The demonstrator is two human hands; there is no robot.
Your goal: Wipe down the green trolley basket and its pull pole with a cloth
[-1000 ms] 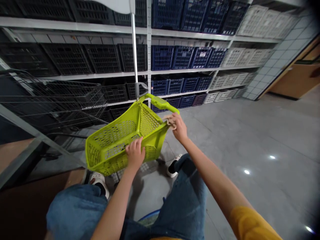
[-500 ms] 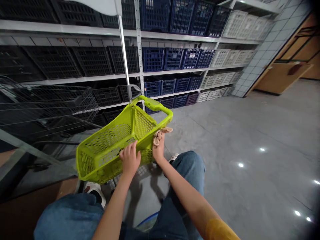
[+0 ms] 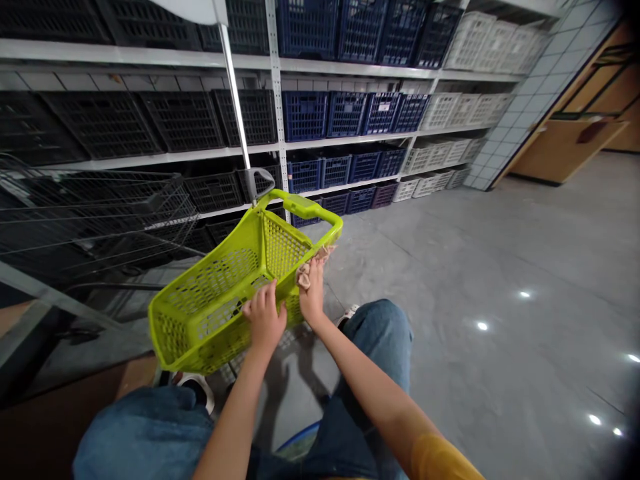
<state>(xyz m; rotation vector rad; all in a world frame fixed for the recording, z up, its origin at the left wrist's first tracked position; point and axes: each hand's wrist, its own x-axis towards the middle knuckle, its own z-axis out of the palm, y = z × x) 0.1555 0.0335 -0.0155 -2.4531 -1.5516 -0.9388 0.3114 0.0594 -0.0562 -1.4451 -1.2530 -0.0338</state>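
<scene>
A lime-green shopping cart basket (image 3: pixel 215 287) with perforated walls and a loop handle stands before my knees, tilted in view. My left hand (image 3: pixel 265 317) has its fingers hooked over the near rim, gripping the basket's side. Close to the handle end, my right hand (image 3: pixel 312 293) presses a beige cloth (image 3: pixel 303 275) against the outside of the basket. Part of the cloth sticks out beyond my fingers near the handle. A metal pole with a grey bracket (image 3: pixel 259 183) rises by the handle's far corner.
Shelves of black crates (image 3: pixel 175 120), blue crates (image 3: pixel 306 115) and white crates (image 3: pixel 440 110) line the back. A wire shopping cart (image 3: pixel 100 207) stands at left. Grey floor (image 3: pixel 450 267) spreads to the right, towards a wooden counter (image 3: pixel 555 153). A blue-rimmed object (image 3: pixel 300 437) lies between my legs.
My right hand with the cloth has shifted slightly left and up along the basket's side. My left hand keeps its hold on the rim, and the basket has moved slightly left in view.
</scene>
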